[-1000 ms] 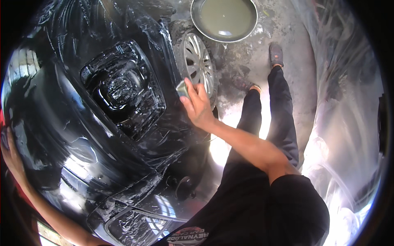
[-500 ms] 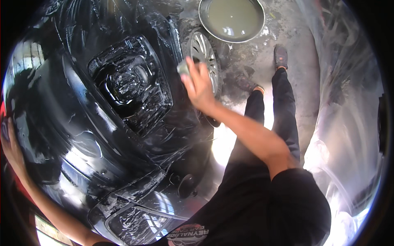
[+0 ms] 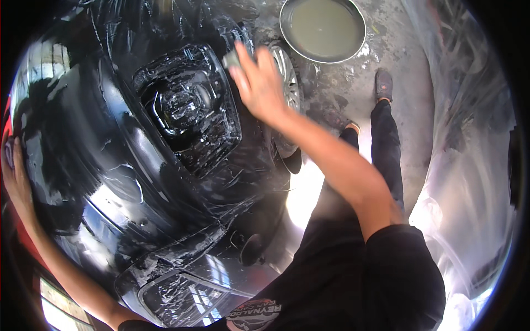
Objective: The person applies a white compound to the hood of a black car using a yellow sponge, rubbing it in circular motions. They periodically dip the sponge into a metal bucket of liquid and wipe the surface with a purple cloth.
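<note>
My right hand (image 3: 256, 83) presses a small grey-green block (image 3: 232, 59) under its fingers, at the black car's wet side just above the wheel (image 3: 287, 77). The fingers are blurred by motion, and the block's exact kind does not show. A squarish recess with a round centre (image 3: 187, 107) lies left of that hand, covered in wet streaks. Far to the left, my left hand (image 3: 17, 179) lies against the edge of the car's curved black panel (image 3: 66, 132), its fingers closed around a grey-purple, cloth-like thing (image 3: 9, 151).
A round metal basin (image 3: 324, 30) of murky water stands on the wet floor beyond the wheel. The side mirror (image 3: 251, 249) and a wet window (image 3: 187, 298) are near my body. Clear plastic sheeting (image 3: 469, 165) hangs on the right; something red (image 3: 27, 234) shows at far left.
My right hand has moved left and up with the block, from beside the wheel onto the panel edge. My left hand has slid slightly up along the car's edge. The view has shifted a little.
</note>
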A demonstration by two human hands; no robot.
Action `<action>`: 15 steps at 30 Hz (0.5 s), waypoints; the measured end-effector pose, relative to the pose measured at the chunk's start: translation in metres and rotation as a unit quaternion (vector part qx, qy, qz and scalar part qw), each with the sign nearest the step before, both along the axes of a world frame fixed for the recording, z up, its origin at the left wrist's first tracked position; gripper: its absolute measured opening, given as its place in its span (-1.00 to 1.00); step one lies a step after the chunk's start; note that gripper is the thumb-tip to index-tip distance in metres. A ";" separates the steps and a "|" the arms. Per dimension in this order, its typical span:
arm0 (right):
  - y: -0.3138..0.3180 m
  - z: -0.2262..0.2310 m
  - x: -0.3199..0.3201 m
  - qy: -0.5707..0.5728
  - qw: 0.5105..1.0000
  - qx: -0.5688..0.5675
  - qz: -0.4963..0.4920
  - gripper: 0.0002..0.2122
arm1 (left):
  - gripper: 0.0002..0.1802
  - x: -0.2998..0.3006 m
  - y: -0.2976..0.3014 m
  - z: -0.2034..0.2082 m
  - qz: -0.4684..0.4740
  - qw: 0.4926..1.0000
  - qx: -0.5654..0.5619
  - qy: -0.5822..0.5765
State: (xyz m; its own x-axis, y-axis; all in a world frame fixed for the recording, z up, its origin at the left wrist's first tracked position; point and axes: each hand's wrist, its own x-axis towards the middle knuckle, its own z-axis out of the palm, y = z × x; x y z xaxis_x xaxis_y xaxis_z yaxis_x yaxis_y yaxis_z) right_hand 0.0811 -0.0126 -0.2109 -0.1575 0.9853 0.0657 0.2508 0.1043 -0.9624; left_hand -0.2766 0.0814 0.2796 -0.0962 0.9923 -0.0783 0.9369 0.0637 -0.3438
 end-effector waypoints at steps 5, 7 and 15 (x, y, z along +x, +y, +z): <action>0.026 -0.007 -0.013 -0.002 1.000 0.010 -0.017 -0.50 | -0.38 -0.035 -0.008 0.013 0.042 0.999 0.010 0.005; -0.054 0.011 0.013 0.033 0.999 0.009 -0.005 -0.49 | -0.40 -0.039 -0.014 0.016 0.057 0.998 0.011 0.007; 0.110 -0.012 -0.039 -0.007 1.000 0.018 -0.007 -0.49 | -0.38 -0.003 -0.002 -0.002 0.042 0.998 0.046 0.009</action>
